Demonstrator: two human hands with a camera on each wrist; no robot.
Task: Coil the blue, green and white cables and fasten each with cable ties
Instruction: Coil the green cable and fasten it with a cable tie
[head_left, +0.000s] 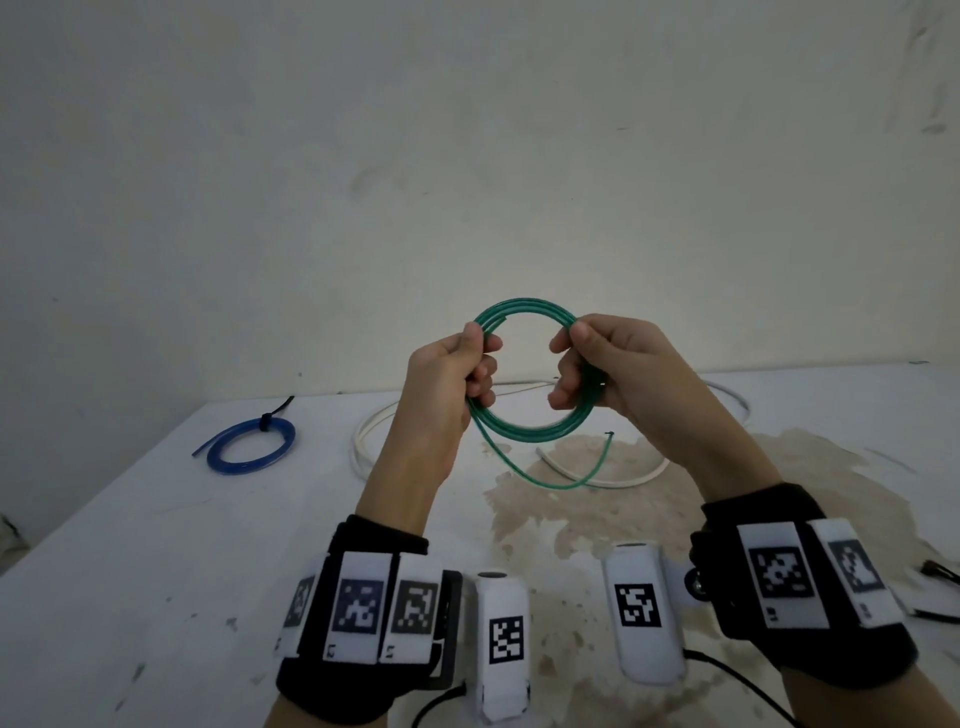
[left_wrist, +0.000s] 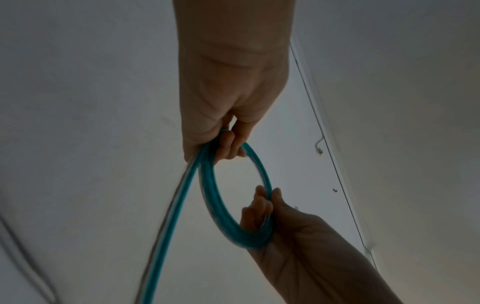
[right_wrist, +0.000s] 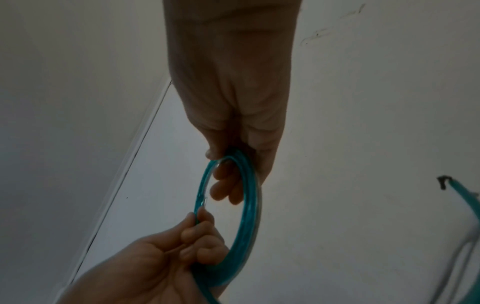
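Observation:
I hold the green cable (head_left: 524, 306) as a round coil of several loops in the air above the table. My left hand (head_left: 457, 369) grips the coil's left side and my right hand (head_left: 597, 364) grips its right side, fingers curled through the ring. A loose green tail (head_left: 550, 480) hangs from the left grip and curves up to a dark tip. Both wrist views show the coil (left_wrist: 210, 195) (right_wrist: 252, 205) between the two hands. The blue cable (head_left: 249, 447) lies coiled on the table at the left, with a black cable tie (head_left: 267, 421) round it. The white cable (head_left: 363, 441) sprawls uncoiled under my hands.
The white table (head_left: 156, 545) has a brown stain (head_left: 649, 478) under my right arm. A dark item (head_left: 940, 571) lies at the right edge. A plain wall (head_left: 467, 156) stands right behind the table.

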